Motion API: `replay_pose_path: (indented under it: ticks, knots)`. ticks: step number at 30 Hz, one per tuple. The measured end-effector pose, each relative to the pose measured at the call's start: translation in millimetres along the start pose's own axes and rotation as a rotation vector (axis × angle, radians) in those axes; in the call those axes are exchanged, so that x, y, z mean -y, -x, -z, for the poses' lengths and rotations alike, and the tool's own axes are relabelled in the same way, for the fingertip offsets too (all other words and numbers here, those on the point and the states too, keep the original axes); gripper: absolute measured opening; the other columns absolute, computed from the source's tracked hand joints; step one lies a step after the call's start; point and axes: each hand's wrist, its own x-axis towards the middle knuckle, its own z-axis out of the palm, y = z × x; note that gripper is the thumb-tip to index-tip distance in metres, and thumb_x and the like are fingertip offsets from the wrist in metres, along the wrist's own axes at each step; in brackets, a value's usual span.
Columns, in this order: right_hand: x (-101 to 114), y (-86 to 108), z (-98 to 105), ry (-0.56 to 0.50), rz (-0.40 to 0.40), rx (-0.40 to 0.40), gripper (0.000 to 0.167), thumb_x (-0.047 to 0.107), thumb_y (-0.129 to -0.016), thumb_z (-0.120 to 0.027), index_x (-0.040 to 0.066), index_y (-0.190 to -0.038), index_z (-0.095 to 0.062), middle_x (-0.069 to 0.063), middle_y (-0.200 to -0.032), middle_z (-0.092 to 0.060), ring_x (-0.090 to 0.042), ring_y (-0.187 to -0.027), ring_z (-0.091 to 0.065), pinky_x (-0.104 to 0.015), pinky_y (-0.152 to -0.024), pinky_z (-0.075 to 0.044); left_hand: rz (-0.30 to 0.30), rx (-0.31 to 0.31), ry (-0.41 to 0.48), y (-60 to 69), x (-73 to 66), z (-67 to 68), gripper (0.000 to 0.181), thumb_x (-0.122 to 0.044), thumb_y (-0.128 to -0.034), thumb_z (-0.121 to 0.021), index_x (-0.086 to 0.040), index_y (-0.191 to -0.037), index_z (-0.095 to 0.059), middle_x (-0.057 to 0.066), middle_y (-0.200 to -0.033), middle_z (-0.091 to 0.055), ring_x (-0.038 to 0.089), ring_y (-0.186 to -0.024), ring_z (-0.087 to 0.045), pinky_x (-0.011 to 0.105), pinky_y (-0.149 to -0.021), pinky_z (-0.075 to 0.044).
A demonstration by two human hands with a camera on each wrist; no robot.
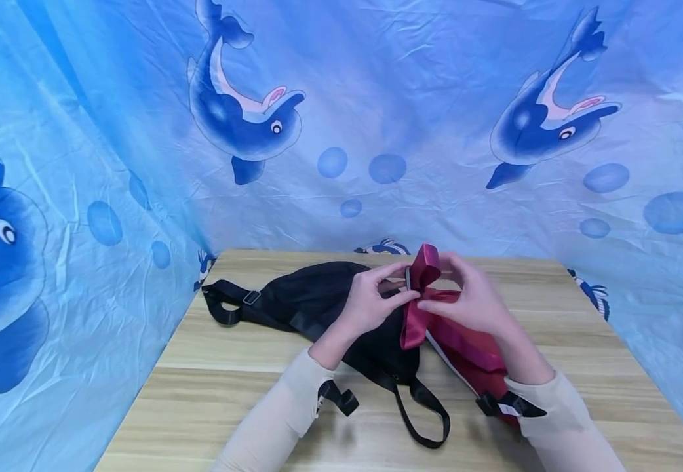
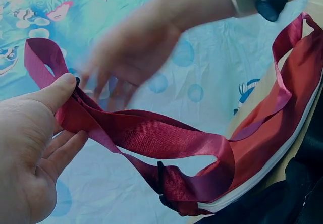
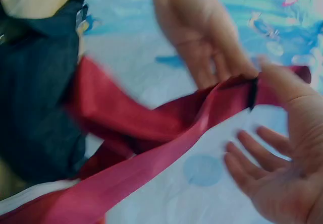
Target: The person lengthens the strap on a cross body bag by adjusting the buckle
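Note:
A red strap with a black slide buckle is raised between both hands. In the left wrist view, my left hand pinches it beside the buckle, thumb on top, with a loop standing above. My right hand has its thumb laid over the strap near the buckle; its other visible fingers are spread below, and its index finger is hidden there. That hand is blurred in the left wrist view. The strap runs to a red bag with a pale zipper edge, lying on the table.
A black bag with straps and a buckle lies on the wooden table, left of the red bag. One of its strap loops reaches toward the front. Blue dolphin-print cloth hangs behind and at the sides.

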Motion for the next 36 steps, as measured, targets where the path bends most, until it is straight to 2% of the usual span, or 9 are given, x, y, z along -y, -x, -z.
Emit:
replay_pose_path:
  ticks: [3,5,8,10,14,18,25,32,36]
  knots:
    - [-11,6.7,-4,0.138,-0.086,0.087,0.052,0.021,-0.080,-0.096,0.012,-0.124,-0.069,-0.004,-0.110,-0.078,-0.019,-0.101,-0.078,-0.031,-0.088,-0.066,0.003,-0.008,0.017,0.3,-1.1,1.2,0.045,-0.007,-0.0930,-0.082,-0.002,-0.136,-0.071,0.019,-0.124,-0.078,0.030,-0.113,-0.078,0.048,-0.097,-0.063]
    - [-15,9.0,-7,0.164,-0.088,0.099,0.043,0.022,-0.082,-0.095,0.013,-0.117,-0.071,-0.004,-0.105,-0.080,-0.022,-0.097,-0.079,-0.042,-0.087,-0.067,0.005,-0.001,0.030,-0.1,-1.8,1.9,0.045,-0.007,-0.0933,-0.082,-0.003,-0.136,-0.070,0.019,-0.125,-0.077,0.029,-0.115,-0.077,0.050,-0.098,-0.063]
    - [-22,11.6,-7,0.140,-0.060,0.075,0.040,0.017,-0.082,-0.094,0.012,-0.116,-0.074,-0.005,-0.107,-0.080,-0.023,-0.097,-0.079,-0.050,-0.087,-0.066,0.010,-0.007,0.051,-0.5,-2.4,3.9,0.046,-0.007,-0.0932,-0.082,-0.004,-0.138,-0.070,0.019,-0.126,-0.077,0.030,-0.116,-0.076,0.049,-0.099,-0.063]
    - [-26,13.6,-4,0.118,-0.047,0.069,0.043,0.014,-0.081,-0.095,0.012,-0.120,-0.075,-0.006,-0.112,-0.080,-0.023,-0.100,-0.079,-0.050,-0.088,-0.066,0.011,-0.019,0.056,-0.4,-2.4,5.6,0.047,-0.006,-0.0929,-0.082,-0.004,-0.138,-0.069,0.019,-0.126,-0.077,0.030,-0.116,-0.076,0.047,-0.099,-0.063]
    - [-33,20.2,5,0.197,-0.054,0.085,0.048,0.011,-0.080,-0.095,0.011,-0.123,-0.075,-0.005,-0.112,-0.080,-0.021,-0.098,-0.078,-0.045,-0.086,-0.067,0.022,-0.056,0.046,0.5,-2.8,8.1,0.049,-0.005,-0.0914,-0.083,-0.004,-0.138,-0.070,0.019,-0.125,-0.077,0.031,-0.115,-0.077,0.047,-0.098,-0.063]
    - [-35,21.8,7,0.248,-0.022,0.115,0.051,0.012,-0.079,-0.096,0.009,-0.124,-0.071,-0.004,-0.110,-0.079,-0.020,-0.097,-0.078,-0.035,-0.087,-0.066,0.027,-0.053,0.052,0.0,-4.6,6.3,0.048,-0.004,-0.0919,-0.083,-0.004,-0.138,-0.070,0.019,-0.125,-0.077,0.031,-0.115,-0.076,0.045,-0.098,-0.063]
    - [-24,13.4,-7,0.014,0.092,0.033,0.056,0.001,-0.081,-0.092,0.007,-0.132,-0.069,-0.012,-0.108,-0.081,-0.018,-0.093,-0.080,-0.020,-0.080,-0.064,0.027,0.003,0.070,-2.4,-8.4,1.7,0.047,-0.007,-0.0934,-0.082,-0.002,-0.138,-0.069,0.020,-0.127,-0.076,0.033,-0.116,-0.075,0.041,-0.099,-0.063]
    - [-30,20.1,0,0.055,0.050,0.056,0.039,-0.001,-0.080,-0.092,0.009,-0.111,-0.072,-0.007,-0.101,-0.080,-0.012,-0.092,-0.077,-0.013,-0.083,-0.061,0.040,-0.030,0.066,1.0,-7.0,4.3,0.048,-0.003,-0.0919,-0.082,-0.001,-0.138,-0.069,0.020,-0.128,-0.076,0.032,-0.118,-0.075,0.032,-0.098,-0.063]
    - [-33,22.0,0,0.117,0.109,0.057,0.038,0.004,-0.077,-0.095,0.017,-0.093,-0.064,-0.001,-0.097,-0.076,-0.008,-0.092,-0.072,-0.014,-0.086,-0.059,0.037,-0.013,0.087,2.7,-7.3,0.6,0.047,-0.002,-0.0923,-0.082,0.000,-0.138,-0.069,0.022,-0.127,-0.076,0.034,-0.116,-0.075,0.033,-0.098,-0.063]
